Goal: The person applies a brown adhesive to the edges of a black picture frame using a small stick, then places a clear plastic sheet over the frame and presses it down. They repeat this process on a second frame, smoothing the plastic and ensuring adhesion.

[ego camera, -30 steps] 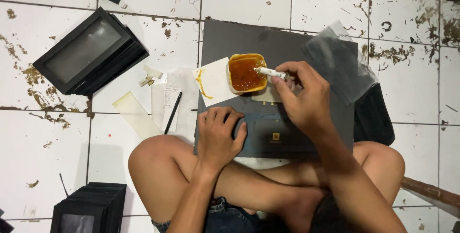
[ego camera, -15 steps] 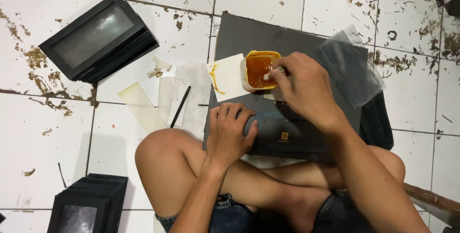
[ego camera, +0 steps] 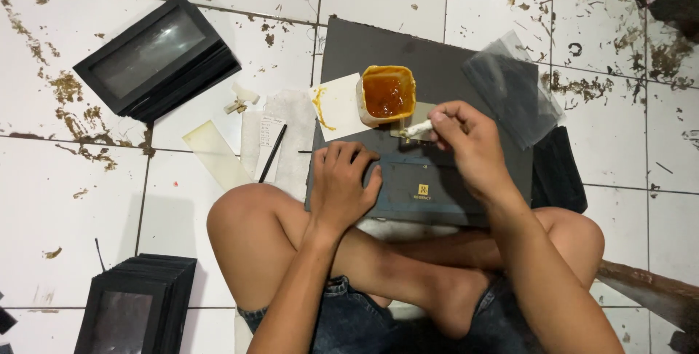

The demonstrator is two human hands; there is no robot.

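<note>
Brush (ego camera: 417, 130), a short white-handled stick, lies with its long axis nearly level across the view, its tip pointing left toward the glue tub (ego camera: 386, 94) and its handle running right into the right hand (ego camera: 470, 143). Right-hand fingers are pinched together on the handle; the wrist is bent, and the forearm rises from the lower right corner of the view. Brush tip sits just below the tub's lower right corner, over a small pale strip (ego camera: 412, 119) on the dark board (ego camera: 378, 44).

Left hand (ego camera: 344, 183) lies palm down, fingers together and curled over the left end of a flat grey-blue box panel (ego camera: 429, 194), pressing it against the board. Its forearm comes up from the bottom edge, crossing over the person's bent knee (ego camera: 244, 226).

Glue tub holds amber paste and stands partly on a white card (ego camera: 336, 106) smeared with yellow. A clear plastic sheet (ego camera: 513, 88) lies at the board's right edge.

On the tiled floor (ego camera: 87, 179): a stack of black windowed lids (ego camera: 156, 59) toward the upper left, another stack (ego camera: 135, 310) at the lower left corner, and a thin black stick (ego camera: 273, 154) on paper slips beside the board's left edge.
</note>
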